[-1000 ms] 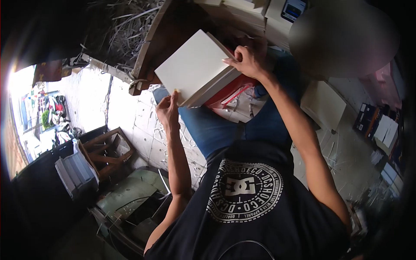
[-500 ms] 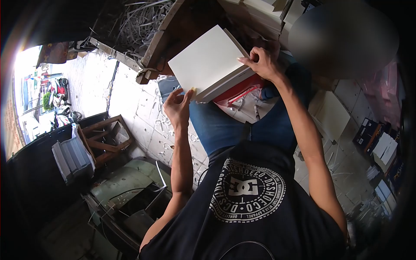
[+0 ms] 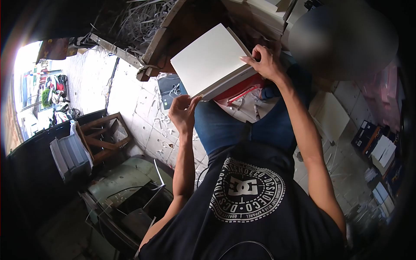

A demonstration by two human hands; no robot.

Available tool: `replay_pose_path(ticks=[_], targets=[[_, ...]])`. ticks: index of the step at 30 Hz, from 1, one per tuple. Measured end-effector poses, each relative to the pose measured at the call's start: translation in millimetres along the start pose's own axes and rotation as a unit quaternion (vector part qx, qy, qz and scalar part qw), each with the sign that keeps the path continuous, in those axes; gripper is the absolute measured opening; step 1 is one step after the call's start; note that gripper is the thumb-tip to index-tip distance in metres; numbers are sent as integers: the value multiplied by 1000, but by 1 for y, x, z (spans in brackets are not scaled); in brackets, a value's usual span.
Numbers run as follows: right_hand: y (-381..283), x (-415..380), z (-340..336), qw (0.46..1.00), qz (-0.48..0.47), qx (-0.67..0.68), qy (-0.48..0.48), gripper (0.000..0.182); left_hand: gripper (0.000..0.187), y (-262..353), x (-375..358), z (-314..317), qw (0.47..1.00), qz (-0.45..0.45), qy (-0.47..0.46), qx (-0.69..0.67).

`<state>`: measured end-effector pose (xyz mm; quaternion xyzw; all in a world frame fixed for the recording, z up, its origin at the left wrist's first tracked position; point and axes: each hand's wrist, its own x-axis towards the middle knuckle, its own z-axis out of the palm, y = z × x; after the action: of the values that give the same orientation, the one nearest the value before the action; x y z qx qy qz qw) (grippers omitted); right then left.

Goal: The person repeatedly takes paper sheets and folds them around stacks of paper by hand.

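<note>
A stack of white paper lies in front of me, above my knees, with a red surface below its near edge. My left hand is at the stack's near left corner, thumb and fingertips pinched on the edge of the paper. At the right corner, my right hand has its thumb and curled forefinger closed on the paper's edge. The lower part of the stack is partly hidden.
Shredded paper strips fill a wooden-edged bin at the upper left. A wooden frame and a grey stack stand left, above a green machine. Dark boxes lie at the right.
My left hand has moved slightly up and right, and its fingers have closed on the paper's corner. The top paper has shifted a little to the right.
</note>
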<state>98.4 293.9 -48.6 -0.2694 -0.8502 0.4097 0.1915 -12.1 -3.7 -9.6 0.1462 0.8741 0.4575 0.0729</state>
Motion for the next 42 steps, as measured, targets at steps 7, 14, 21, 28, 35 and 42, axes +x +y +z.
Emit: replay_pose_path(ticks=[7,14,21,28,35,42], targets=[[-2,0,-4,1000,12,-12,-9,52,27,-11,6,3,1000,19,15,-9],[-18,-2,-13,980,-63,-181,47,44,29,-7,6,2,993,-27,-7,-116],[-129,-67,71,941,-210,-249,-88,66,42,-10,5,5,965,-187,-104,-155],[-78,-72,34,964,-123,-230,-60,77,34,-21,12,1,939,-204,-121,-247],[-95,-51,32,964,-192,-181,28,57,18,41,-2,-34,941,-171,-58,-288],[-119,-73,-73,971,-166,134,110,37,27,107,-28,-56,934,29,-22,-354]])
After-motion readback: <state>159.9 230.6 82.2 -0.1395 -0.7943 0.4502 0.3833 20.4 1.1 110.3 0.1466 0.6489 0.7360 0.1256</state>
